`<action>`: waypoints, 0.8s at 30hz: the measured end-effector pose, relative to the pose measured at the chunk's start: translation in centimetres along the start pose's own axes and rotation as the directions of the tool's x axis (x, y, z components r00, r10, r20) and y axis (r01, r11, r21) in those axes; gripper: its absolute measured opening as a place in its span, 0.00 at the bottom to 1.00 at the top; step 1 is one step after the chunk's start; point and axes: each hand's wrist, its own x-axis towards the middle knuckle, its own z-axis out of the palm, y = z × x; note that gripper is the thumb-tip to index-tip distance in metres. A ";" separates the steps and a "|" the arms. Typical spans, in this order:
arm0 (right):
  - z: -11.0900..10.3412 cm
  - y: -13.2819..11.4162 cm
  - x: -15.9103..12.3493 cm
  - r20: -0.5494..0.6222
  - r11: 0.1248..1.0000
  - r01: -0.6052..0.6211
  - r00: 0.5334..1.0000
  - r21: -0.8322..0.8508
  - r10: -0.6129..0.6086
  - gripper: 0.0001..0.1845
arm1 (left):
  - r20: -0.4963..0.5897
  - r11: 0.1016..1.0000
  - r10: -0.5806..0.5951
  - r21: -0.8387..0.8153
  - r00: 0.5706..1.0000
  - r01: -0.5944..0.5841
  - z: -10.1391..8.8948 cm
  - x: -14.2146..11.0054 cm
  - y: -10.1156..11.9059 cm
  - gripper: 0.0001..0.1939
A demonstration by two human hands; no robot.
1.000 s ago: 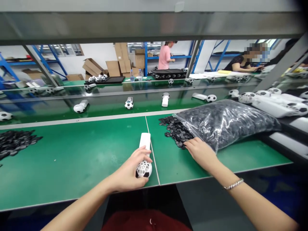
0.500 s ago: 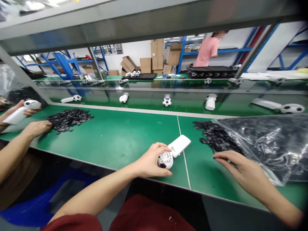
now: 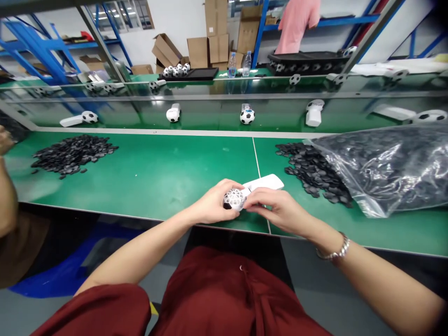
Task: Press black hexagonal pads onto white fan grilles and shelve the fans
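Observation:
My left hand [image 3: 213, 203] is wrapped round the ball end of a white-handled soccer-ball device [image 3: 234, 199], which lies on the green table near its front edge. The ball's top shows a white lattice, with a black patch on the near side. The device's flat white handle [image 3: 268, 182] points away to the right. At the ball's right side my right hand [image 3: 275, 207] is closed in a pinch, its fingertips touching the ball. The small black piece in that pinch is mostly covered by the fingers. Right of this hand lies a pile of black pieces [image 3: 315, 172].
A clear plastic bag [image 3: 388, 163] of black pieces lies at right. Another black pile [image 3: 73, 154] is at left, by a co-worker's arm [image 3: 7, 200]. Beyond a pale strip [image 3: 196, 133], several ball devices lie on the green conveyor, including a white one [image 3: 173, 113].
My right hand has moved left from beside the black pile to the ball, carrying a small black piece. My left hand still holds the device. The view has tilted down.

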 end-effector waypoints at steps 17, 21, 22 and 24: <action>0.7 1.1 0.9 -0.077 0.990 -0.142 0.987 0.013 0.143 0.07 | -0.118 1.000 0.024 -0.014 0.993 -0.026 1.5 0.3 0.0 0.17; 0.9 1.1 1.5 -0.063 0.983 -0.178 0.983 -0.042 0.175 0.09 | -0.097 1.000 0.025 -0.008 0.995 -0.026 1.4 0.4 0.2 0.16; 0.9 1.1 1.5 -0.074 0.983 -0.171 0.983 -0.060 0.167 0.09 | -0.093 1.000 0.023 -0.015 0.995 -0.025 1.3 0.4 0.3 0.16; 0.6 0.9 0.8 -0.110 0.987 -0.132 0.986 -0.088 0.122 0.07 | -0.074 0.999 -0.006 -0.046 0.997 0.003 0.9 0.5 0.4 0.17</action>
